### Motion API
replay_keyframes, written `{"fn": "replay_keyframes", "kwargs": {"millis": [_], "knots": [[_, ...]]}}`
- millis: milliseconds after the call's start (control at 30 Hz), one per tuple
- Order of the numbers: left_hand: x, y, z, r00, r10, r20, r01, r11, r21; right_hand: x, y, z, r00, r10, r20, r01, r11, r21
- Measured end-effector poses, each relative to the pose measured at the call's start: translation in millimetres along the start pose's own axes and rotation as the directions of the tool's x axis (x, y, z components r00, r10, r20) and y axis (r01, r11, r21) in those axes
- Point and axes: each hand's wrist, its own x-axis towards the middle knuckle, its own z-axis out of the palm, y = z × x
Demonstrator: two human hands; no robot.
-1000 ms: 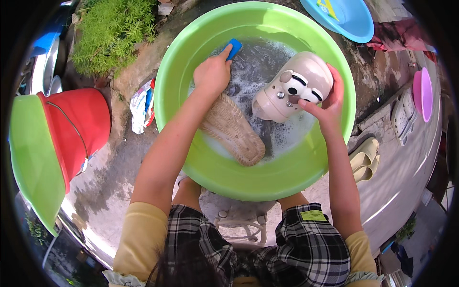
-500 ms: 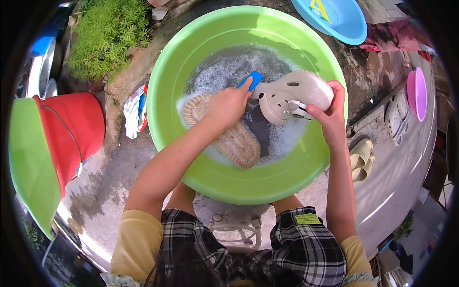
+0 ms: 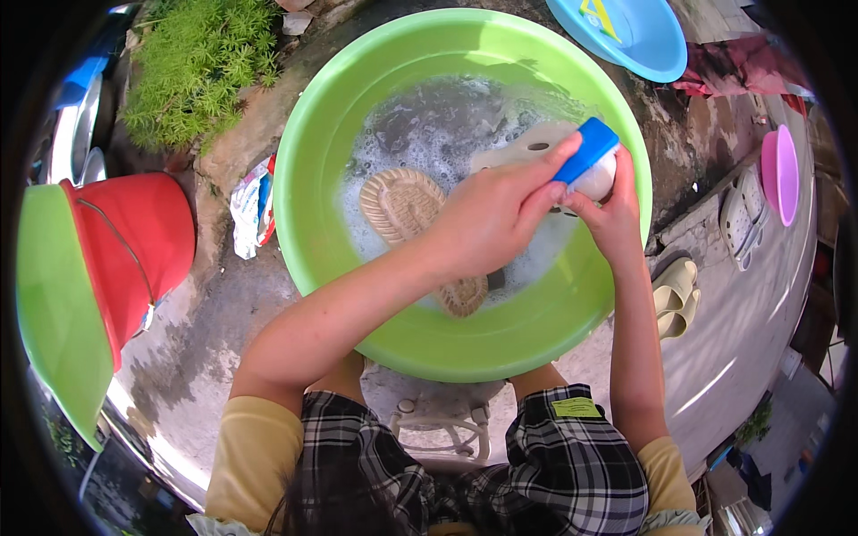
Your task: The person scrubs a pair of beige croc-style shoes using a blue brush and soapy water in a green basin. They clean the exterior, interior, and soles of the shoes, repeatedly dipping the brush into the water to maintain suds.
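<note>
A large green basin (image 3: 357, 80) of sudsy grey water stands before me. My left hand (image 3: 500, 214) reaches across it, closed round a blue scrub brush (image 3: 586, 148) whose bristles are hidden. The brush is over the right end of a pale grey clog (image 3: 511, 155), which is partly covered by my left hand. My right hand (image 3: 617, 219) grips that same end, thumb on the near side and fingers round the far side. A second clog (image 3: 402, 198) lies in the suds with its beige sole upward, partly under my left forearm.
On the left are a red bucket (image 3: 161, 223), a green tub (image 3: 54, 286) and a crumpled packet (image 3: 246, 210). A blue basin (image 3: 639, 45) sits at the far right. Further right are beige slippers (image 3: 677, 295), pale clogs (image 3: 742, 219) and a pink basin (image 3: 780, 174).
My left hand has carried the brush rightward and up, from the clog's left end to its right end. The clog has tilted in my right hand, which stays nearly in place.
</note>
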Motion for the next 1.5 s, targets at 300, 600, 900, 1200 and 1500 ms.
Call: {"fn": "replay_keyframes", "kwargs": {"millis": [300, 600, 900, 1200, 1500], "knots": [[-19, -33, 12, 0.974, -0.226, -0.016, 0.224, 0.952, 0.21, -10, -17, -7, 0.997, 0.078, -0.01, -0.078, 0.989, -0.129], [20, -92, -33, 0.914, -0.402, 0.048, 0.25, 0.655, 0.713, -21, -30, -21, 0.988, 0.148, 0.042, -0.14, 0.978, -0.158], [18, -84, -20, 0.922, -0.367, -0.124, 0.387, 0.862, 0.328, -19, -16, -23, 0.984, 0.179, -0.023, -0.181, 0.979, -0.091], [-3, -25, 10, 0.888, -0.434, 0.152, 0.381, 0.88, 0.285, -30, -13, -22, 0.982, 0.171, -0.073, -0.177, 0.982, -0.073], [-4, -73, 2, 0.884, -0.457, 0.094, 0.319, 0.739, 0.593, -47, -3, -25, 0.998, 0.04, -0.041, -0.047, 0.981, -0.187]]}}
